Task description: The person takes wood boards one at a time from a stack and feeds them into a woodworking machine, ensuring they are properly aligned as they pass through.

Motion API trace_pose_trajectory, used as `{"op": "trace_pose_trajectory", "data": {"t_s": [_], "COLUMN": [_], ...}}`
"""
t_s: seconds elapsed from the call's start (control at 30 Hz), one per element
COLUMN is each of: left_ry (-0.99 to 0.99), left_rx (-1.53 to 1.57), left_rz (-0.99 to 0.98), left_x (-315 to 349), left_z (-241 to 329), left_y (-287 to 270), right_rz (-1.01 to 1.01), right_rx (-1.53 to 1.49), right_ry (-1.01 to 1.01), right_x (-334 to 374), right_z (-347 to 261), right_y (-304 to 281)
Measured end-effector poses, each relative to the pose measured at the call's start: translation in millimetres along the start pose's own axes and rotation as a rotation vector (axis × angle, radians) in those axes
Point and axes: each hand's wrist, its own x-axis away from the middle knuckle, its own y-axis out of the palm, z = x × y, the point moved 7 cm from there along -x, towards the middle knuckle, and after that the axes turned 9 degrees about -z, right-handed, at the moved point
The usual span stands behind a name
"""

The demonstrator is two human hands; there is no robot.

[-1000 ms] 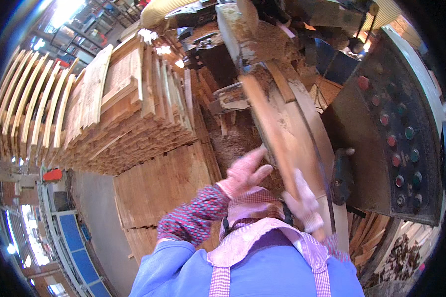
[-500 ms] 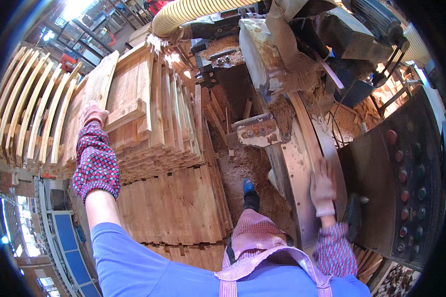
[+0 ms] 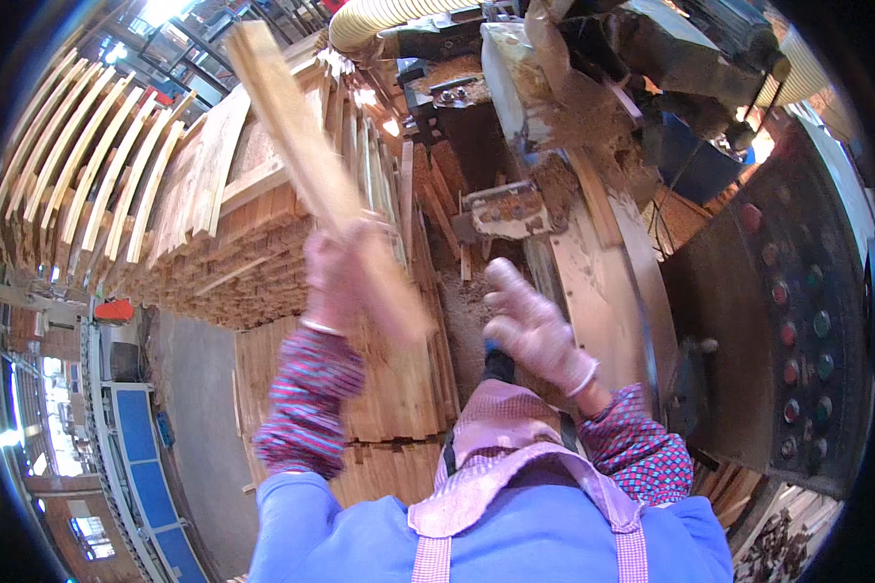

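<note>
My gloved left hand point(image 3: 338, 277) is wrapped round a wooden board point(image 3: 297, 136), a little blurred by motion. The board slants from upper left down to lower right, raised in front of the stacked boards point(image 3: 233, 228). In a pale glove, my right hand point(image 3: 535, 325) is held in the air with nothing in it, its fingers apart. It is left of the machine's metal bed point(image 3: 603, 311) and does not grip the board. Farther up that bed lies another wooden strip point(image 3: 593, 199), its far end running under the sawdust-covered machine head point(image 3: 583, 126).
On the right stands a dark control panel point(image 3: 768, 321) with red and green buttons. A ribbed hose point(image 3: 399, 19) crosses the top. Curved-looking stacked slats point(image 3: 78, 155) fill the far left, near a blue-panelled conveyor point(image 3: 136, 428). Sawdust and offcuts cover the floor beside the machine.
My left hand has lifted a board off the stack and brought it right and nearer. My right hand has left the machine bed and moved left. The strip on the bed has advanced toward the head.
</note>
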Motion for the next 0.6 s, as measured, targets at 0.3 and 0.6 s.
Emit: {"op": "trace_pose_trajectory", "data": {"t_s": [0.3,0.6], "left_ry": [-0.317,-0.563], "left_rx": [0.238,0.267], "left_rz": [0.019,-0.090], "left_x": [146.4,158.1], "left_z": [-197.6,-236.0], "left_y": [185.2,163.4], "right_rz": [0.369,0.387], "right_rx": [1.016,1.663], "right_ry": [0.138,0.416], "right_x": [238.8,223.6], "right_z": [-15.6,42.0], "right_y": [-21.2,-88.0]}}
